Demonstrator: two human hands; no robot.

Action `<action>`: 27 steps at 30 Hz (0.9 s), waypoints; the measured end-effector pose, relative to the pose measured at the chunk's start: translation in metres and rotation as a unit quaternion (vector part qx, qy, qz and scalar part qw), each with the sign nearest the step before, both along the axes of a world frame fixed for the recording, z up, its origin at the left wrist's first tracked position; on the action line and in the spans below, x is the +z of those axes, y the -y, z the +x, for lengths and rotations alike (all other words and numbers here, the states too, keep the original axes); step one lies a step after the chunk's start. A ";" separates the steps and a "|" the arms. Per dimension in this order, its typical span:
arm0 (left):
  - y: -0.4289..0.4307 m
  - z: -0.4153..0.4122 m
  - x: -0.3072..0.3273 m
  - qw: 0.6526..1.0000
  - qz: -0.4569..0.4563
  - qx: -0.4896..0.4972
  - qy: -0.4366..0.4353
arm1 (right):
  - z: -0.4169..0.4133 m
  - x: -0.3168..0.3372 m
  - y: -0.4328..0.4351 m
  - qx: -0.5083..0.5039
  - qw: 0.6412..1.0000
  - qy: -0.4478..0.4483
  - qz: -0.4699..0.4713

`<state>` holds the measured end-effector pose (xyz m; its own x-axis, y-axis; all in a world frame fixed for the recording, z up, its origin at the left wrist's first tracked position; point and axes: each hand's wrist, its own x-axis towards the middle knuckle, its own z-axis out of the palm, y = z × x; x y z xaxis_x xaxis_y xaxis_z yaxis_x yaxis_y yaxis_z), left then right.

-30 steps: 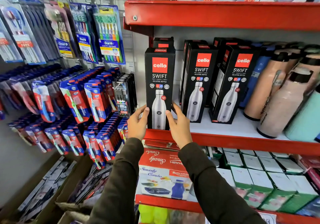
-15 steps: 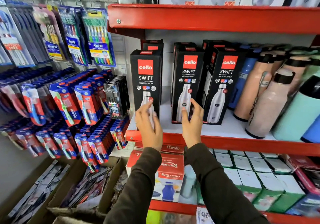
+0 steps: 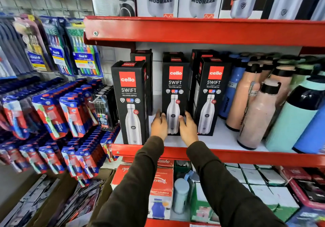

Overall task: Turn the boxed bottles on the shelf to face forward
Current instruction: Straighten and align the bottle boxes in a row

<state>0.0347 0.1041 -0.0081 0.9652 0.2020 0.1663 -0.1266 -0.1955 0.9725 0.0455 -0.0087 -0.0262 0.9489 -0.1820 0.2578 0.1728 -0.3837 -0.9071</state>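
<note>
Three black boxed bottles stand upright on the red shelf (image 3: pixel 228 154), printed fronts facing me. The left box (image 3: pixel 130 102) stands alone at the shelf's front edge. The middle box (image 3: pixel 175 93) sits further back, and my left hand (image 3: pixel 159 125) and my right hand (image 3: pixel 188 127) press against its lower left and right sides. The right box (image 3: pixel 212 94) stands close beside my right hand, angled slightly. More black boxes (image 3: pixel 142 58) stand behind the front ones, partly hidden.
Loose bottles (image 3: pixel 255 114) in pink, blue and mint crowd the shelf's right side. Toothbrush packs (image 3: pixel 52 117) hang on the wall to the left. Another red shelf (image 3: pixel 202 31) runs overhead, and boxed goods (image 3: pixel 161 182) fill the shelf below.
Both hands let go of the left box, which now stands at the shelf's front edge, and moved right to the sides of the middle box.
</note>
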 end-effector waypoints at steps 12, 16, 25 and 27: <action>-0.007 -0.015 -0.018 0.999 0.008 0.035 0.032 | -0.017 -0.007 0.005 0.003 0.999 0.036 0.004; -0.011 -0.028 -0.023 0.998 0.019 0.043 0.040 | -0.034 -0.012 0.004 0.006 0.999 0.046 0.018; -0.018 -0.060 -0.026 0.998 0.017 0.023 0.052 | -0.067 -0.015 0.008 0.020 0.997 0.071 0.021; -0.018 -0.065 -0.025 0.998 0.015 0.023 0.052 | -0.071 -0.015 0.009 0.021 0.997 0.074 0.019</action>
